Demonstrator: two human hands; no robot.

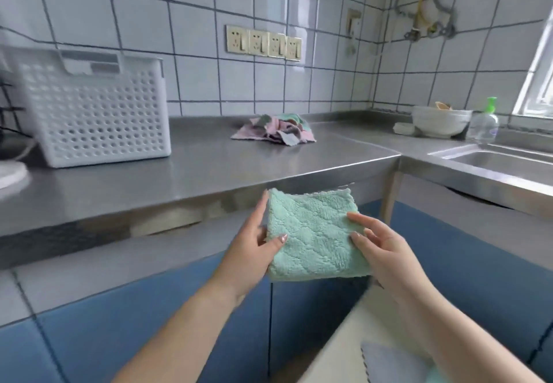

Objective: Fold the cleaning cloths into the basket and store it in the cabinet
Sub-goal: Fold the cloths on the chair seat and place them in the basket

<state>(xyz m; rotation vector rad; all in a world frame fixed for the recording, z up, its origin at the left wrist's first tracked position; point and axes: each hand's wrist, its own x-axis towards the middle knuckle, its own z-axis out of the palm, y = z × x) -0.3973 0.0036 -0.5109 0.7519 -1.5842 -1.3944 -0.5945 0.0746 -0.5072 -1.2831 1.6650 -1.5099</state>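
A folded green cleaning cloth (314, 236) is held in the air in front of the steel counter's edge. My left hand (254, 248) grips its left side, thumb on top. My right hand (380, 251) pinches its right side. On the counter further back lies a crumpled pile of pink, grey and green cloths (273, 131). The white perforated basket (92, 110) stands at the counter's left. Blue cabinet doors (134, 322) run below the counter.
The steel counter (209, 167) turns a corner to a sink (493, 161) at the right. Stacked white bowls (437, 120) and a soap bottle with a green pump (483, 122) stand behind the sink. A pale surface with a grey cloth (389, 361) lies at bottom right.
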